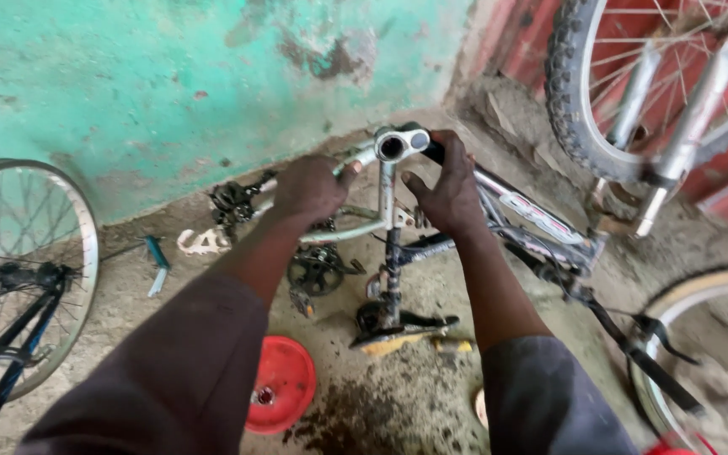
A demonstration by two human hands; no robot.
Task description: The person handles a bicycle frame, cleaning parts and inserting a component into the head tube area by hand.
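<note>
Silver bike frame [385, 190], gripped by both hands, crowds the turquoise wall [170, 76].

Bicycle repair workshop, wheels [18, 278], frame [516, 211], dirt floor [398, 404]

I am counting one silver bicycle frame [381, 181] under my two hands, left hand [309, 187] and right hand [448, 190]. Three bicycle wheels are showing: one spoked wheel [86, 253] at left, one knobby-tyred wheel [570, 93] at top right, one pale-tyred wheel [676, 307] at lower right. One red lid [284, 383] is lying below, and one blue-handled tool [157, 257].
</note>
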